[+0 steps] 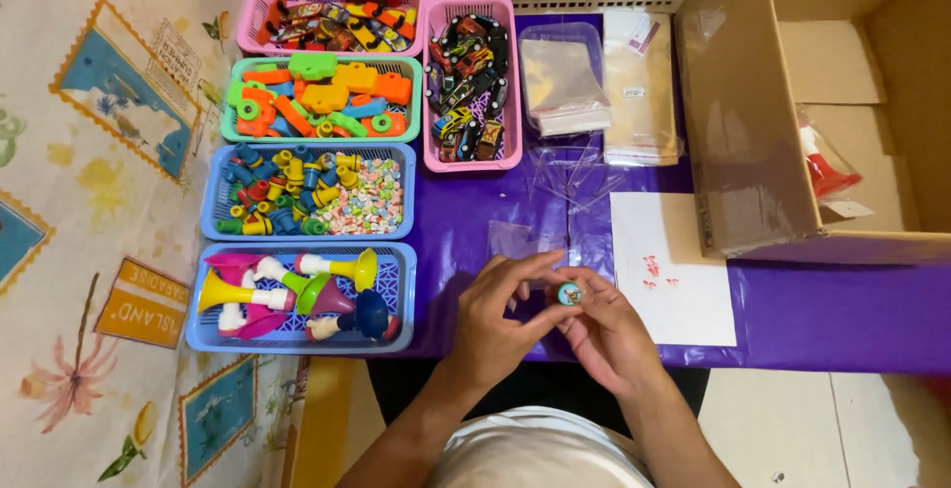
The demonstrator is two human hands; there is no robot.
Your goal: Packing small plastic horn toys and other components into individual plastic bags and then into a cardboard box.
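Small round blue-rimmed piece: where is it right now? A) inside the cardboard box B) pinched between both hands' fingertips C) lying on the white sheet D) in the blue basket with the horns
B: the small round piece sits between the fingertips of the left hand and the right hand, above the purple cloth, clear of the white sheet.

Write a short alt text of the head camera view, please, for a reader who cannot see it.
Two bare hands, left hand and right hand, together hold a small round blue toy over a purple table. Five baskets of colourful small toys stand to the left, and an open cardboard box to the right.
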